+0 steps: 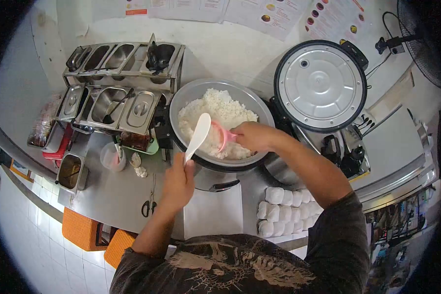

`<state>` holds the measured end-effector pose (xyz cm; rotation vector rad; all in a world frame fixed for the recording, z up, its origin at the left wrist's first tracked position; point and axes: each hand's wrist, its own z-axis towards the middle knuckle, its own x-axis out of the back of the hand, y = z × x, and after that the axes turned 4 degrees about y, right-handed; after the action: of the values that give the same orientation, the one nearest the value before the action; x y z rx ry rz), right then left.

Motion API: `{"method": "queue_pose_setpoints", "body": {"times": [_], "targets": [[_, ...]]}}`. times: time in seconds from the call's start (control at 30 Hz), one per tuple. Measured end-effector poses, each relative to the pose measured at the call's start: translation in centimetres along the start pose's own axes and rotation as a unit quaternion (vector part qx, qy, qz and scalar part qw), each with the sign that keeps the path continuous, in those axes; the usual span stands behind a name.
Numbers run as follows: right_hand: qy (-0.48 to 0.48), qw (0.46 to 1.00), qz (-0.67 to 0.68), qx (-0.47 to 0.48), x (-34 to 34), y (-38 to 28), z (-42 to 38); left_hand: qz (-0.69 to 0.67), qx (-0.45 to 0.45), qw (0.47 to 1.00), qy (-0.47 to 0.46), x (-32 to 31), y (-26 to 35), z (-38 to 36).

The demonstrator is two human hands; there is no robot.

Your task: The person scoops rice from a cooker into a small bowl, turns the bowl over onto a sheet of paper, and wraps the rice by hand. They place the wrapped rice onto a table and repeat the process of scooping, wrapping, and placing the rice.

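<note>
Centre of the frame: big rice pot [181,100], lid [320,84] swung open at upper right, still well heaped with white rice [215,117]. Left hand [177,183] closed around the handle of a white paddle [199,134], blade raised over the pot's near rim. Right hand [252,136] gripping a pink scoop [220,136], tipped sideways into the rice at the pot's middle. Paddle blade just beside the scoop's mouth, seemingly pressing rice in; how full the scoop is, hidden by the paddle.

As for progress: portioning apparently under way, scoop not yet lifted clear, most of the rice left in the pot. No filled dish or box visible on the table [117,196].

Lower right of centre: rows of white wrapped packs [284,211] below the pot. Upper left: steel condiment trays [117,78], some lidded. Left of the pot: small clear cup [111,157]. Scissors [148,206] lying near the left wrist.
</note>
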<state>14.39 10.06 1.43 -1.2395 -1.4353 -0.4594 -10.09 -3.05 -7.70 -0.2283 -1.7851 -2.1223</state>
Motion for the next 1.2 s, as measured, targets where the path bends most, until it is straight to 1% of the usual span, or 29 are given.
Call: {"method": "queue_pose_setpoints", "body": {"times": [0.03, 0.07, 0.1, 0.17, 0.27, 0.3, 0.37, 0.47, 0.53, 0.67, 0.73, 0.77, 0.83, 0.87, 0.9, 0.93, 1.0, 1.03, 1.13, 1.2], "targets": [[-0.036, 0.990, 0.120, -0.070, 1.1, -0.2, -1.3, 0.030, 0.005, 1.000, 0.004, 0.5, 0.7, 0.2], [-0.072, 0.959, 0.236, -0.137, 2.2, -0.6, -2.3, 0.060, 0.010, 0.998, 0.009, 0.8, 1.3, 0.5], [-0.049, 0.946, 0.283, -0.150, 2.4, -1.0, -3.4, 0.091, -0.053, 0.994, 0.035, 0.9, 1.8, 0.9], [-0.016, 0.907, 0.384, -0.173, 2.1, 0.1, -4.8, 0.154, -0.174, 0.969, 0.083, 0.9, 2.8, 1.5], [0.018, 0.845, 0.501, -0.184, 1.0, 0.8, -6.6, 0.204, -0.168, 0.963, -0.052, 0.6, 6.9, 1.3], [0.027, 0.825, 0.534, -0.183, 0.6, 0.9, -7.1, 0.224, -0.172, 0.956, -0.080, -0.1, 7.7, 1.2], [0.015, 0.842, 0.518, -0.152, -0.7, 1.0, -8.0, 0.266, -0.184, 0.936, -0.137, -1.7, 9.3, 1.4], [0.009, 0.854, 0.503, -0.132, -2.3, 1.9, -8.4, 0.282, -0.161, 0.928, -0.184, -4.6, 9.8, 3.8], [0.020, 0.868, 0.479, -0.130, -2.9, 2.6, -8.8, 0.289, -0.202, 0.919, -0.175, -5.8, 8.4, 4.7], [0.040, 0.861, 0.490, -0.131, -2.8, 3.4, -9.8, 0.297, -0.261, 0.908, -0.140, -6.6, 6.8, 7.3], [0.041, 0.854, 0.501, -0.134, -2.4, 3.5, -10.8, 0.292, -0.234, 0.919, -0.127, -4.7, 6.6, 8.1], [0.033, 0.842, 0.520, -0.141, -2.5, 3.9, -11.2, 0.288, -0.223, 0.924, -0.120, -4.2, 6.8, 8.4], [0.022, 0.818, 0.556, -0.146, -1.8, 4.6, -11.2, 0.254, -0.166, 0.941, -0.150, -2.1, 11.0, 6.2], [0.021, 0.818, 0.558, -0.138, -1.6, 4.9, -10.9, 0.239, -0.134, 0.947, -0.169, -1.4, 12.0, 4.8], [0.018, 0.817, 0.562, -0.131, -1.6, 5.3, -10.6, 0.241, -0.285, 0.907, -0.197, -2.5, 9.3, 4.8], [0.010, 0.816, 0.564, -0.128, -2.0, 5.5, -10.5, 0.258, -0.259, 0.908, -0.203, -3.3, 9.4, 4.7], [0.024, 0.842, 0.523, -0.129, -2.4, 5.2, -10.4, 0.290, -0.202, 0.912, -0.207, -5.4, 10.3, 4.8], [0.033, 0.856, 0.500, -0.126, -2.3, 5.0, -10.2, 0.291, -0.203, 0.911, -0.211, -5.9, 9.9, 5.7], [0.026, 0.857, 0.502, -0.114, -2.3, 5.1, -10.3, 0.340, -0.194, 0.901, -0.188, -7.1, 9.8, 7.4], [0.028, 0.849, 0.513, -0.122, -2.6, 4.9, -10.4, 0.357, -0.220, 0.894, -0.158, -7.6, 6.5, 10.1]]}}
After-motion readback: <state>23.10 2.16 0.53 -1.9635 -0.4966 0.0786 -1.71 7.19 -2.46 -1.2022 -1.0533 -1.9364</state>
